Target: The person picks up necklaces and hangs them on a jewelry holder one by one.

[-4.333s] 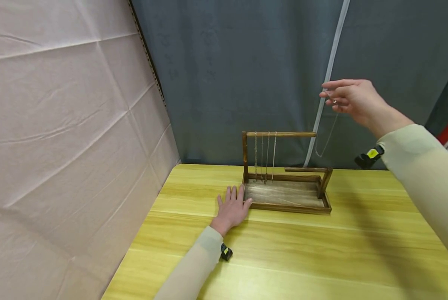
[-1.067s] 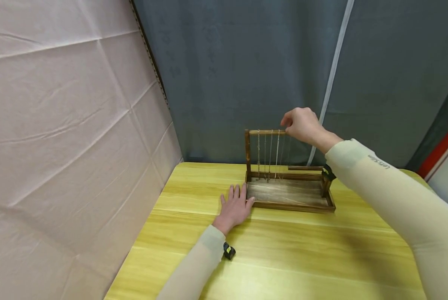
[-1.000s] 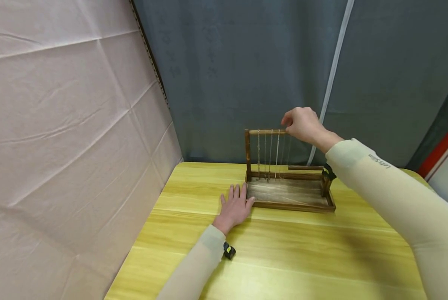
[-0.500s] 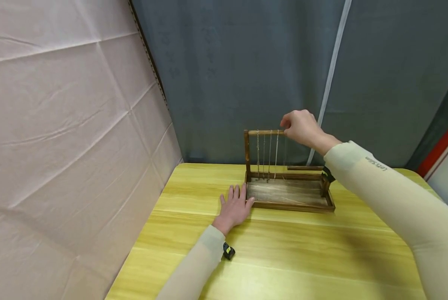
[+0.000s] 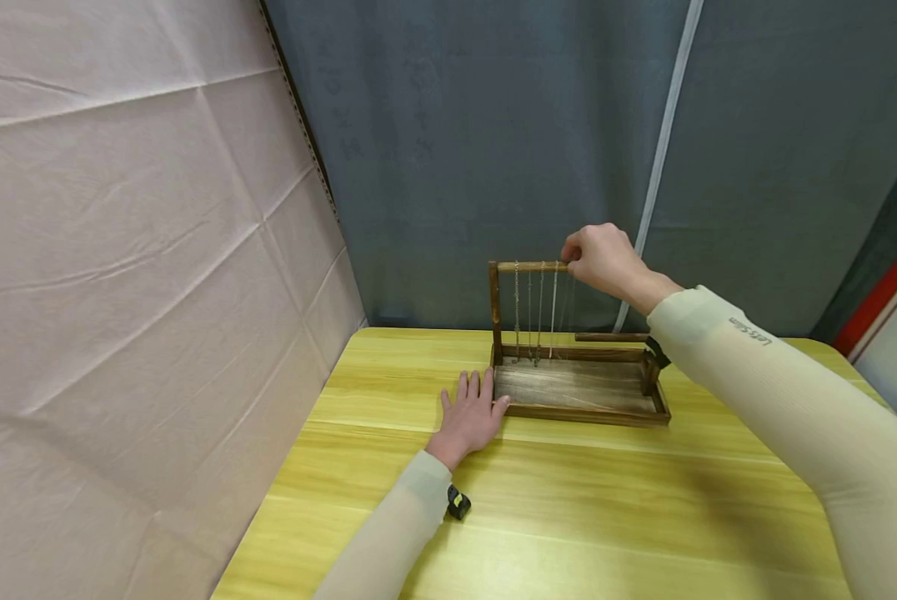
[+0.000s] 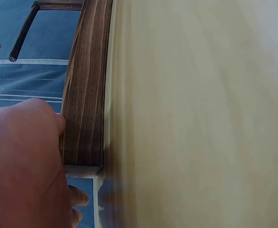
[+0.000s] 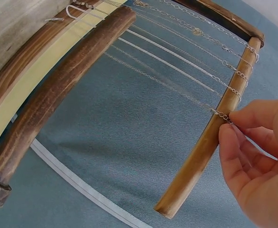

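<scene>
The yellow wooden table (image 5: 568, 508) spreads toward me from both grips, bare from my left grip to its near edge; a pale sheet wall (image 5: 133, 275) closes the side left of my left grip, and a grey curtain (image 5: 478, 133) hangs behind my right grip. The dark wooden stand (image 5: 579, 392), a shallow tray with an upright post and a top rail (image 5: 531, 267), sits on the table below my right grip; the tray floor holds nothing I can make out. My left grip (image 5: 469, 417) lies flat on the table, fingers straight, its fingertips touching the tray's left end. My right grip (image 5: 602, 260) is raised at the rail, fingers curled, thumb and fingertips (image 7: 234, 142) pinching the thin chain (image 7: 167, 85) where it crosses the rail. The rail's free end (image 7: 170, 206) juts past that grip into open air. Several other chains (image 5: 533, 312) hang from the rail just to the left of my right grip, spaced apart.
</scene>
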